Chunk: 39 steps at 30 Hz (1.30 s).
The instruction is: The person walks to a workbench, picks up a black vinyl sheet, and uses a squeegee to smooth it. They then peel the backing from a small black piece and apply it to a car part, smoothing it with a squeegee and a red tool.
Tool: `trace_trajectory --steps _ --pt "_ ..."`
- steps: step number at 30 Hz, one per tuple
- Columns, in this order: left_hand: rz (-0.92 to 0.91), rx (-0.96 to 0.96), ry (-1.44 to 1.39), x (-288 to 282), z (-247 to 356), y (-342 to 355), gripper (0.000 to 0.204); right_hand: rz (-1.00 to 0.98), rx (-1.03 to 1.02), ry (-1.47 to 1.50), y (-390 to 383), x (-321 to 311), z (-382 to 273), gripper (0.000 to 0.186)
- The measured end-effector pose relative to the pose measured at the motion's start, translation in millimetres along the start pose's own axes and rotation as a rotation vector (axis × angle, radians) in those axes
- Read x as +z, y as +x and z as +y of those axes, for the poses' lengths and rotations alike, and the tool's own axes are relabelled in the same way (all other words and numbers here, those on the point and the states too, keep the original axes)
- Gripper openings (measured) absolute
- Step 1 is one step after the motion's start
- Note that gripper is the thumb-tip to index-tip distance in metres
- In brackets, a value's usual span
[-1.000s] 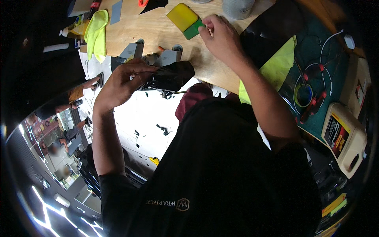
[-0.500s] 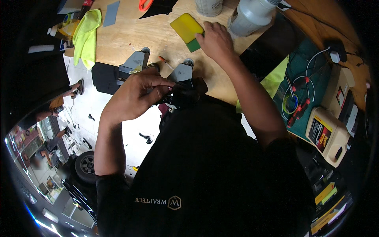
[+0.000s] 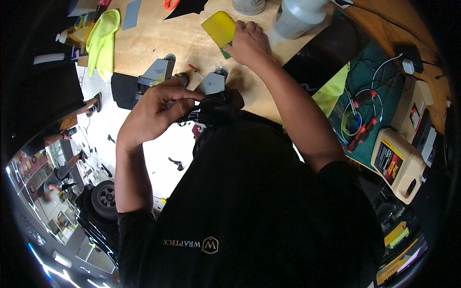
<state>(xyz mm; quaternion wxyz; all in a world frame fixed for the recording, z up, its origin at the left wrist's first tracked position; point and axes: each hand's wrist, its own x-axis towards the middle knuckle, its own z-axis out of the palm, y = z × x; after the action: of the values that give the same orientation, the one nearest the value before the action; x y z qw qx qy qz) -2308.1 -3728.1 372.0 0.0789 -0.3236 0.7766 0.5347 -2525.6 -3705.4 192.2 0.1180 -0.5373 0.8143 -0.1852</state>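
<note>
My left hand (image 3: 158, 108) is at the bench's near edge, with thumb and forefinger pinched on a dark, thin sheet like black film (image 3: 228, 104). Shadow and my shirt hide most of that sheet. Two grey wedge-shaped pieces (image 3: 211, 84) with round metal ends stand beside it. Farther out on the bench, my right hand (image 3: 250, 44) grips the right edge of a flat yellow squeegee (image 3: 218, 28). Beneath this, a green squeegee (image 3: 226, 54) shows only a corner near my thumb.
A large grey bottle (image 3: 298, 18) and a tub (image 3: 248, 6) stand beyond my right hand. Lime cloths lie left (image 3: 102, 45) and right (image 3: 331, 95). A small orange-handled tool (image 3: 193, 68) lies mid-bench. Beige jugs (image 3: 396, 163) and red-black tools (image 3: 363, 132) sit far right.
My right hand has slid a little left and closed further over the squeegees, covering more of the green one. My left hand keeps its pinch. The whole view has shifted slightly.
</note>
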Motion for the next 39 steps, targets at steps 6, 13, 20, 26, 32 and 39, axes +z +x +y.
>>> trace_trajectory --steps 6,13,20,26,32,39 --pt "0.066 -0.023 -0.025 7 0 -6 0.021 -0.233 0.102 0.185 21 -9 38 0.047" --pt "0.059 -0.016 -0.031 8 1 -3 0.021 -0.011 -0.05 0.047 26 0 -9 0.065" --pt "0.37 0.068 -0.153 17 -12 -20 0.025 -0.238 0.187 0.306 43 2 -3 0.046" --pt "0.88 0.114 -0.664 23 -109 -95 0.026 -0.003 -0.024 0.288 -20 -53 38 0.048" --pt "0.202 -0.5 -0.343 189 -220 -12 0.046 -0.726 0.063 0.989 -161 -145 106 0.044" --pt "-0.075 -0.242 0.091 256 -265 47 0.049 -0.866 0.642 0.73 -324 -175 175 0.029"
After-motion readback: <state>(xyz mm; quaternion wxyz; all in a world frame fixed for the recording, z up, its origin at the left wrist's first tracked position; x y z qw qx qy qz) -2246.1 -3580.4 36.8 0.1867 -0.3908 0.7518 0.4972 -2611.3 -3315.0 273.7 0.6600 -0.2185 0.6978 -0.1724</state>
